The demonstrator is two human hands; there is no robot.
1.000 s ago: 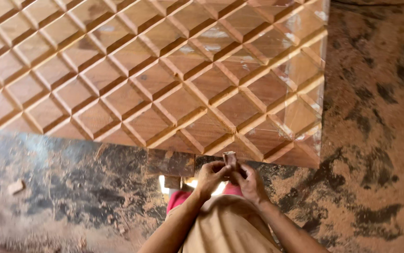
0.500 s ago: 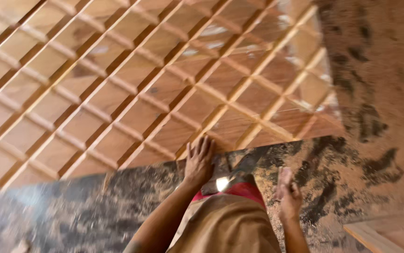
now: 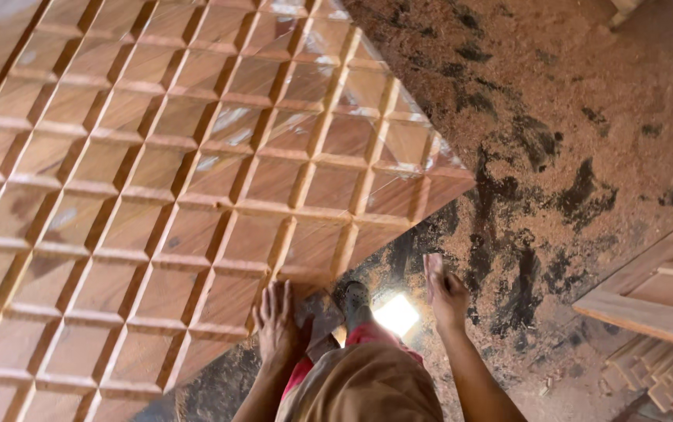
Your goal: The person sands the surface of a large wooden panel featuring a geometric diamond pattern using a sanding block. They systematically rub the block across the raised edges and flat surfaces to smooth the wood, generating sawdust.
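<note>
A large wooden panel carved with a raised grid of squares fills the left and middle of the view, its corner pointing toward me. My left hand lies flat on the panel's near edge, fingers spread. To the right, off the panel, my right hand is raised over the floor. It is curled around a small brown roll that sticks out above the fingers. Part of the panel's far right surface shines under a clear film.
The floor is covered in sawdust with dark patches. Pale wooden frame pieces lie at the right edge. My foot in a dark shoe stands below the panel's corner, next to a bright patch of light.
Both hands held the small roll together a second ago. My left hand has let go and now rests on the panel, and my right hand has moved right with the roll. The view has turned.
</note>
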